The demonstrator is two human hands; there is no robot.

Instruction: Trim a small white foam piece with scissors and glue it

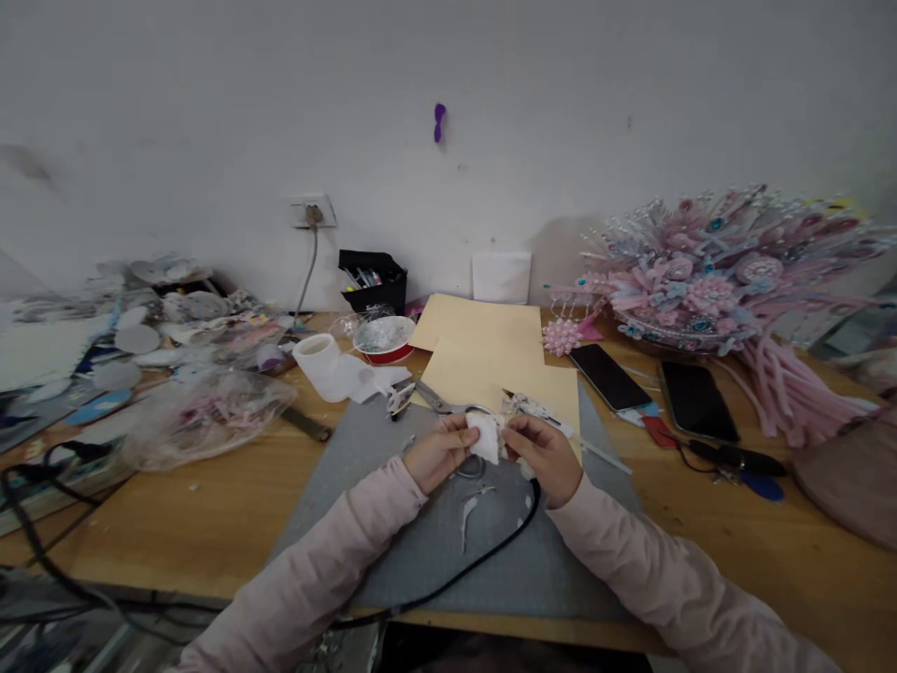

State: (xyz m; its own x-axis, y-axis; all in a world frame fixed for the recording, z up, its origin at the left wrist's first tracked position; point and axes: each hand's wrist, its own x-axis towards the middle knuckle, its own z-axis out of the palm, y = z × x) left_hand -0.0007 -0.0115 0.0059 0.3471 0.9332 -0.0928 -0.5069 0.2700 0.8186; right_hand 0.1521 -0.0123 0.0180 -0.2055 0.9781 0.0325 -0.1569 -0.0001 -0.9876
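My left hand [440, 452] pinches a small white piece of cloth-like material [483, 437] between thumb and fingers, above the grey cutting mat [420, 551]. At the piece's right edge, the fingers of my right hand [545, 456] are pressed together; whatever they hold is too small to make out. A black cord [491, 551] curves over the mat from under my right hand. Partly behind my hands lie scissors [433, 397], and pliers [398, 400] rest to their left. White scraps [468, 516] are scattered on the mat below my hands.
Tan card sheets [483, 341] cover the mat's far part. A white roll [319, 360], a red-sided dish [385, 350] and a plastic bag [203, 421] lie left. Two phones [609, 377] and a large pink beaded headdress [701, 271] are right.
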